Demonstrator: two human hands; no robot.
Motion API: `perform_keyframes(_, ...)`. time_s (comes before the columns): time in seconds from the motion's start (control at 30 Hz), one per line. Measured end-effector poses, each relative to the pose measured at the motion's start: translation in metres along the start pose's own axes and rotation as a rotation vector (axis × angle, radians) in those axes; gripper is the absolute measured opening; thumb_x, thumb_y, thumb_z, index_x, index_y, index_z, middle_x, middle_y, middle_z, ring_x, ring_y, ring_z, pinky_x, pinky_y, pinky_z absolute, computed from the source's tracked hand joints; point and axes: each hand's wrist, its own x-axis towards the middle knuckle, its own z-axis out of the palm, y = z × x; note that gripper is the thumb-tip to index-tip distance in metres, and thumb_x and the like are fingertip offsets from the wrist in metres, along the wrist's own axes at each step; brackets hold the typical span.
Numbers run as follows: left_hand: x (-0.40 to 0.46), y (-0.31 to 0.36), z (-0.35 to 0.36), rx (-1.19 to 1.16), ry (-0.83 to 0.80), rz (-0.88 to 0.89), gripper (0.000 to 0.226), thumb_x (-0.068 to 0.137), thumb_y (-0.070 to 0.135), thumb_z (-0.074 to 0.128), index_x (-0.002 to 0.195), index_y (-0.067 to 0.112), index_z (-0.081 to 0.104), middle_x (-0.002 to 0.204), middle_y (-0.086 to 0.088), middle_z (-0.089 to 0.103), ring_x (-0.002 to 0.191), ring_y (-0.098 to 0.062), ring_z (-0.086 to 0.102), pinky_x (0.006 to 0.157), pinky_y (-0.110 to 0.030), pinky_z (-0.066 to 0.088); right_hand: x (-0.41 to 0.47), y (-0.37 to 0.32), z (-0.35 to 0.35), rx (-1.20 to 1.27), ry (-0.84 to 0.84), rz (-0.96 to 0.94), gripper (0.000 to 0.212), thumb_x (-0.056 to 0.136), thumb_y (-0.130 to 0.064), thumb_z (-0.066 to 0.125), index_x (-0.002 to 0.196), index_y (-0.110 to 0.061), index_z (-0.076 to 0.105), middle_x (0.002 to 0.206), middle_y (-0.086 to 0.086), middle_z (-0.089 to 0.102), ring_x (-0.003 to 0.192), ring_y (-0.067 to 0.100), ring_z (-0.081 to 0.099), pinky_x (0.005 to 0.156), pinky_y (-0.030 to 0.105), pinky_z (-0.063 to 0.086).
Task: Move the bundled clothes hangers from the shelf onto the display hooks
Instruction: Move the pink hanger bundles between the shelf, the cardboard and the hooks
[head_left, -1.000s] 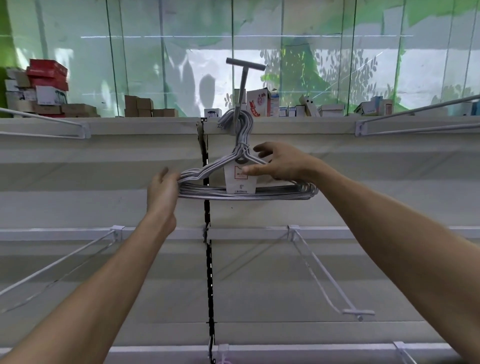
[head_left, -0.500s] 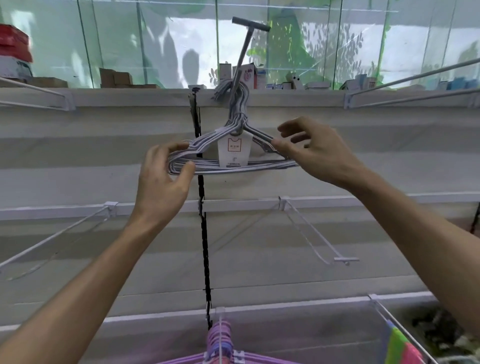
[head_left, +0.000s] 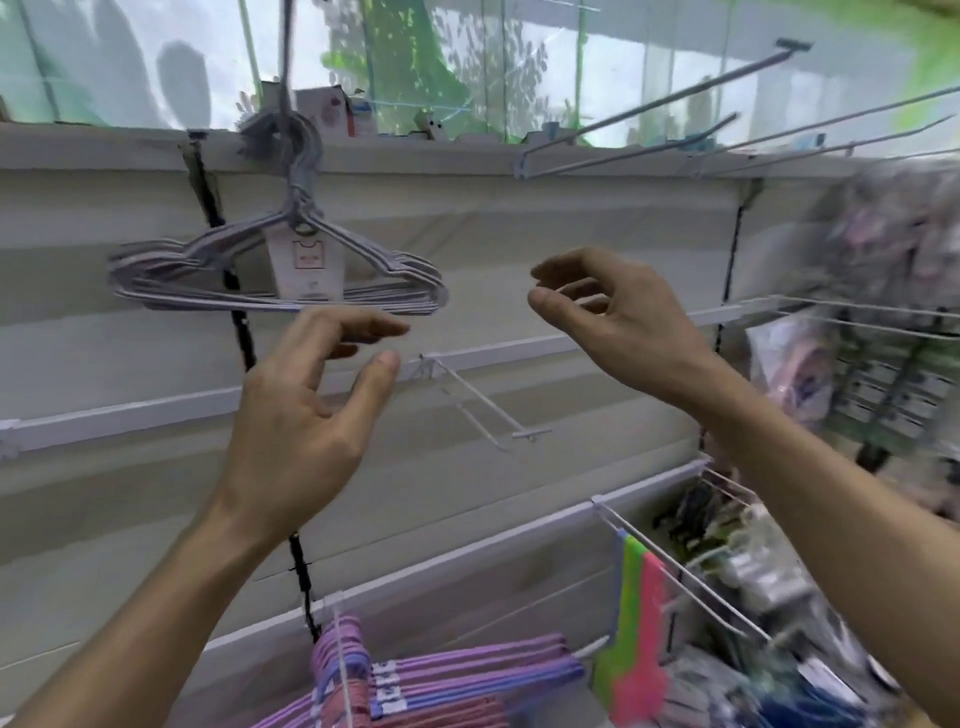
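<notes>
A bundle of grey wire hangers (head_left: 270, 283) with a white card label hangs by its hooks from a display hook (head_left: 285, 67) at the upper left. Neither hand touches it. My left hand (head_left: 311, 410) hovers just below and right of the bundle, fingers loosely spread and empty. My right hand (head_left: 618, 322) is in the air to the bundle's right, fingers relaxed and slightly curled, holding nothing.
An empty white display hook (head_left: 488, 410) juts out between my hands. Purple and pink hanger bundles (head_left: 415, 686) hang low at centre. Green and pink items (head_left: 636, 623) hang on a lower right hook. Long wire hooks (head_left: 675, 130) and packed goods fill the right side.
Both hands have let go of the grey hanger bundle and drawn back from it. The bundle now hangs freely. The view has swung right and down.
</notes>
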Motion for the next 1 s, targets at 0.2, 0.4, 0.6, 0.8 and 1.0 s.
perform_keyframes(0.2,-0.002,0.054,0.05,-0.141,-0.165,0.079,0.019,0.094,0.028,0.056,0.112,0.023,0.064,0.108,0.01,0.067,0.103,-0.013,0.065,0.088,-0.024,0.052,-0.042,0.016,-0.061,-0.057,0.074,0.074,0.031,0.095,-0.036,0.063,0.121,-0.019,0.064,0.106,-0.008,0.067,0.097,0.002,0.063,0.085,0.029,0.057)
perform_keyframes(0.4,-0.004,0.121,0.12,-0.265,-0.279,0.135,0.026,0.091,0.04,0.052,0.109,0.025,0.064,0.103,0.016,0.068,0.099,-0.004,0.065,0.084,-0.008,0.047,-0.1,0.037,-0.149,-0.085,0.151,0.169,0.028,0.094,-0.032,0.067,0.117,-0.018,0.067,0.103,-0.009,0.07,0.094,0.006,0.066,0.085,0.033,0.057)
perform_keyframes(0.6,-0.016,0.207,0.209,-0.476,-0.366,0.191,0.02,0.09,0.038,0.056,0.104,0.027,0.067,0.099,0.015,0.07,0.095,-0.009,0.068,0.082,-0.014,0.049,-0.174,0.061,-0.263,-0.209,0.219,0.274,0.026,0.094,-0.032,0.067,0.116,-0.018,0.067,0.101,-0.011,0.069,0.091,0.005,0.066,0.081,0.028,0.056)
perform_keyframes(0.8,-0.035,0.297,0.296,-0.661,-0.493,0.255,0.018,0.09,0.038,0.057,0.101,0.028,0.067,0.096,0.014,0.07,0.09,-0.011,0.068,0.077,-0.018,0.05,-0.256,0.079,-0.369,-0.32,0.289,0.405,0.024,0.095,-0.035,0.065,0.113,-0.019,0.067,0.102,-0.009,0.068,0.093,0.008,0.064,0.08,0.03,0.057)
perform_keyframes(1.0,-0.053,0.375,0.366,-0.775,-0.613,0.358,0.013,0.093,0.033,0.062,0.105,0.029,0.067,0.1,0.015,0.069,0.093,-0.009,0.067,0.077,-0.022,0.052,-0.323,0.085,-0.447,-0.424,0.375,0.51,0.022,0.095,-0.034,0.065,0.111,-0.02,0.068,0.1,-0.009,0.069,0.091,0.007,0.065,0.078,0.025,0.056)
